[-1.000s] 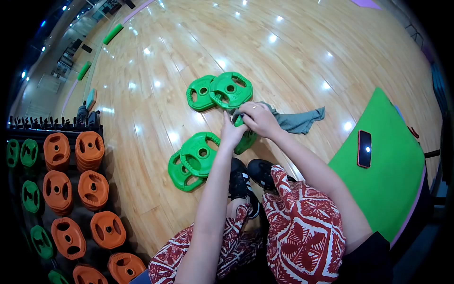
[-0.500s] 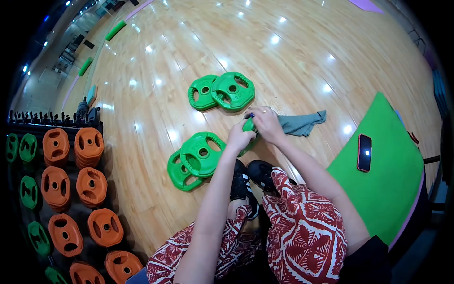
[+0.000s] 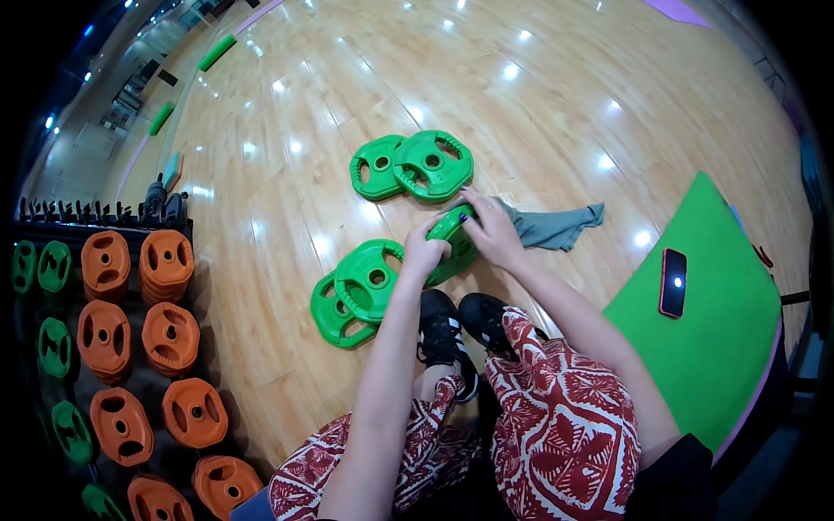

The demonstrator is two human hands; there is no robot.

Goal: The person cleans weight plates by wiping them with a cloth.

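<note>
Grasping tilted plate (image 3: 460,250) with left hand (image 3: 424,250), clasping cloth (image 3: 558,226) against it with right hand (image 3: 495,233), beyond mat (image 3: 717,347)'s left edge.

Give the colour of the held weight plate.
Green; the weight plate shows best in the head view.

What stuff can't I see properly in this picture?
All in the head view:
- Held green plate: partly hidden by the left hand.
- Grey-green cloth: partly hidden by the right hand.
- Lowest orange plate: cut off by the bottom edge.
- Upper green plate: its markings are too small to read.
</note>
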